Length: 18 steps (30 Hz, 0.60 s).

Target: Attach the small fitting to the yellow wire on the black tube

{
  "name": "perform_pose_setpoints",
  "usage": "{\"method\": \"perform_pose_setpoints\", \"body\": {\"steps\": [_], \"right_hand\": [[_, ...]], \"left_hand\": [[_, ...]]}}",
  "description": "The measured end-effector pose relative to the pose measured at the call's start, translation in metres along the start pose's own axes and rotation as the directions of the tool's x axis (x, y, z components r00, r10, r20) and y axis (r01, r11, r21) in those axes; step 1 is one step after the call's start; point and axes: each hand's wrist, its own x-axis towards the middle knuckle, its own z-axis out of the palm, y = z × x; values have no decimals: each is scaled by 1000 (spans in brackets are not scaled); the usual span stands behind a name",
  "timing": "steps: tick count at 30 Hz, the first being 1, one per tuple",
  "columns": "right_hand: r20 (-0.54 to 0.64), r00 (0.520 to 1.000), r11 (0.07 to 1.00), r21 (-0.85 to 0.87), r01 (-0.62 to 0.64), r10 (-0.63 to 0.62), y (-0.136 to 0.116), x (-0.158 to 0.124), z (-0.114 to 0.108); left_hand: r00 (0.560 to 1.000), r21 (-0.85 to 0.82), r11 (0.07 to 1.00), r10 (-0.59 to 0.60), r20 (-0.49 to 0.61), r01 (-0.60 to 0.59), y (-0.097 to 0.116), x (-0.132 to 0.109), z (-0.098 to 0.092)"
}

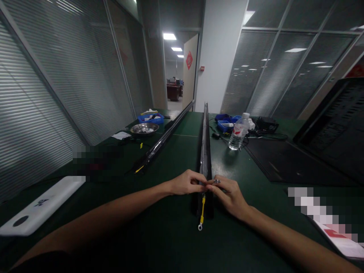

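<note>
A long, narrow dark channel strip (204, 148) runs away from me along the green table. Over its near end, my left hand (187, 182) and my right hand (231, 195) meet with fingertips pinched together. Whatever lies between the fingers is hidden. A ring shows on one right-hand finger. From under the fingertips a short yellow wire (203, 207) comes toward me, ending in a metal ring terminal (200, 227). Left of my hands lies a second long dark strip (167, 134), slanted, with a yellow wire tip (139, 169) at its near end.
At the right stand a water bottle (239, 132), blue bins (224, 126) and a large dark panel (335, 132) above a black mat (281, 159). A metal dish (144, 129), a blue tray (150, 118) and a white elongated case (42, 206) are on the left.
</note>
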Motion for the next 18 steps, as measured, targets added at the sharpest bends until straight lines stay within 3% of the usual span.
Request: {"method": "perform_pose_setpoints", "body": {"steps": [6,12,18], "right_hand": [[-19,999,999,8,-47,47,-5,2,0],[-5,995,993,62,-99,99,-4,2,-1],[-162,974,986,86,-146,158,2,-2,1]], "left_hand": [[1000,2,1000,26,5,-27,9,-1,0],[995,-66,993,-97,38,99,4,-3,-1],[990,-72,988,-138,36,140,1,-2,-2]]}}
